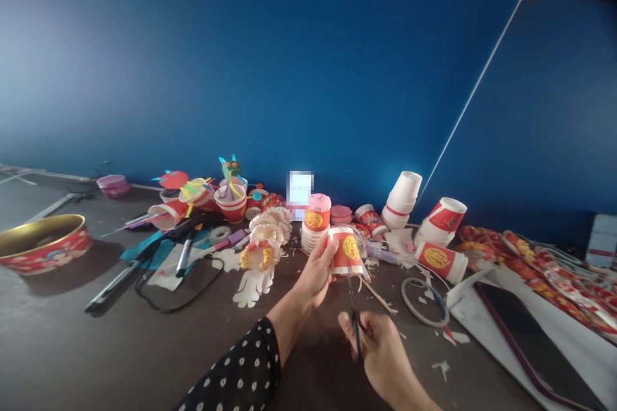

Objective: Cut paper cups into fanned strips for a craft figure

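Note:
My left hand (317, 273) grips a red and white paper cup (341, 245) with a yellow emblem, fingers around its left side. A pair of dark scissors (355, 320) is in my right hand (380, 350), thumb and fingers at the handles. The blades point up and meet the cup's lower edge; whether they are cutting into it is too small to tell. Behind the held cup stands a stack of cups with a red and pink one (318, 210) on top. Left of my left hand lie cut paper-cup pieces (260, 250) shaped like petals.
Stacked white cups (403, 196) and red cups (441, 257) stand to the right. A roll of tape (425, 303), paper scraps and a phone (535, 340) lie nearer. Left are a glue gun (130, 273) with its cable, decorated cups (231, 205) and a round tin (48, 253). A blue partition (270, 77) rises behind.

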### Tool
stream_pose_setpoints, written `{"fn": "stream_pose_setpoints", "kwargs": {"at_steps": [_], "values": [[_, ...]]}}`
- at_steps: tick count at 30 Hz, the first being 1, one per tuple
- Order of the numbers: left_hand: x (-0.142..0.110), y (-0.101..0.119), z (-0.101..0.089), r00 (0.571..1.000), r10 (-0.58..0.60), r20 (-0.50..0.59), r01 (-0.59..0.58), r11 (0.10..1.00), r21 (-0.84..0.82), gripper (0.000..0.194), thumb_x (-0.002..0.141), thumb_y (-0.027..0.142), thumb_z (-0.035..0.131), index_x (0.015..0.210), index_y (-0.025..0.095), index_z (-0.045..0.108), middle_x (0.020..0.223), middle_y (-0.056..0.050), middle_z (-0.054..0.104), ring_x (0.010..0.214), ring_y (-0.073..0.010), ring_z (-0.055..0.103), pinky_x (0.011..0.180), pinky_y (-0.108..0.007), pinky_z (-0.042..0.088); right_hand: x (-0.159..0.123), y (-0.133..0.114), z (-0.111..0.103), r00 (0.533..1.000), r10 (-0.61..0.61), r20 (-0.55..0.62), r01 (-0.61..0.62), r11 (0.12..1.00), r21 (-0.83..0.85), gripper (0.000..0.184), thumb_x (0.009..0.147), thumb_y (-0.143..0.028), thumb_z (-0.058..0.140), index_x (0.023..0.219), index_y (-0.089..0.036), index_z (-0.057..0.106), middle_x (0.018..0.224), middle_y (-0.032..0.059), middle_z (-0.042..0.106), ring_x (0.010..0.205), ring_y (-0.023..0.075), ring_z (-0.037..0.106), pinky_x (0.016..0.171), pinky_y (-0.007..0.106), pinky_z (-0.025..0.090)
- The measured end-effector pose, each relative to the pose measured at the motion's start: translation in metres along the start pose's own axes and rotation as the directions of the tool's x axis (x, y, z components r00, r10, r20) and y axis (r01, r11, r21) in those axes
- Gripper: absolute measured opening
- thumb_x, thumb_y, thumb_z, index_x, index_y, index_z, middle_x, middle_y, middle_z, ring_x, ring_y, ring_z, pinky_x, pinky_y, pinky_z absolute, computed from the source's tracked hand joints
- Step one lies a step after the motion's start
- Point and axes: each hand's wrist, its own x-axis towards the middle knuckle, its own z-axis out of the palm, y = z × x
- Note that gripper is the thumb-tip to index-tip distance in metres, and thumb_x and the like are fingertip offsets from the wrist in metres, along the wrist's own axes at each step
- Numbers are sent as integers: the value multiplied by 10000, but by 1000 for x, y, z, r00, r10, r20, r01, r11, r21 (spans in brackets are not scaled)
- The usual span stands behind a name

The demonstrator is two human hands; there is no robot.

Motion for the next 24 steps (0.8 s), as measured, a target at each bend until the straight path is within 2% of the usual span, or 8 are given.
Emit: {"fn": "stream_pose_setpoints", "kwargs": {"at_steps": [13,15,19,24], "values": [[1,-1,-1,1000,8,-6,-8,1000,-11,410,730,418,577,1101,252,520,1011,-56,608,764,-183,606,565,-253,475,-2,-7,-1,998,61,14,-62,997,34,500,735,-585,472,463,-166,448,388,-30,434,395,86,401,408,203,264],[0,-1,-1,1000,9,-9,-9,1000,-18,466,731,418,576,1166,283,476,1051,-51,595,787,-186,606,565,-250,474,-3,-8,-1,998,63,15,-63,996,55,490,731,-577,485,462,-169,442,391,-30,440,401,89,414,414,201,276],[-1,2,0,1000,2,-17,-3,999,-54,605,757,392,556,1296,381,281,1176,-29,529,836,-180,595,574,-251,482,-2,-7,-1,999,48,15,-49,996,69,485,748,-568,469,474,-169,445,393,-30,439,401,88,411,412,201,273],[-1,1,0,1000,12,-6,-12,999,-40,638,760,369,557,1317,369,245,1178,-36,532,842,-182,595,564,-247,492,0,-2,1,999,39,8,-39,998,46,489,748,-560,480,465,-163,444,389,-31,426,395,79,387,407,200,258]]}}
